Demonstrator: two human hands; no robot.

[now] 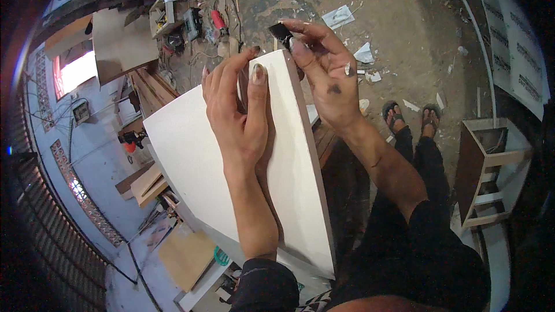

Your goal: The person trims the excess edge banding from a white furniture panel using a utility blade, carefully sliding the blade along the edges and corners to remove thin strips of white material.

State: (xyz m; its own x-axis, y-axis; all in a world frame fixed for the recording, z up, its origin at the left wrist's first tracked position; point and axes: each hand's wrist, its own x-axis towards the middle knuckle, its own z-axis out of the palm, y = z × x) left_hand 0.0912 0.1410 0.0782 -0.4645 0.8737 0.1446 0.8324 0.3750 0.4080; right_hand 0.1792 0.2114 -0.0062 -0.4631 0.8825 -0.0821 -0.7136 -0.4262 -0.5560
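A large white panel (191, 133) with a straight right edge lies in front of me, its far corner pointing away. My left hand (237, 110) rests on top of it near that corner, thumb stretched out and fingers apart, the fingertips reaching its far edge. Just beyond the corner, my right hand (326, 72) pinches a small flat black piece (281, 33) between thumb and fingers. Its exact kind is unclear, and part of it is hidden by the fingers. Dark smudges mark the right wrist and the left thumbnail.
Scraps of white sheet (338, 17) litter the floor. Farther off lie a red-handled power tool (218, 22) with its cord and a wooden tray (165, 14) of tools. An open wooden frame cabinet (491, 173) stands at right. Boards (185, 257) lie at left.
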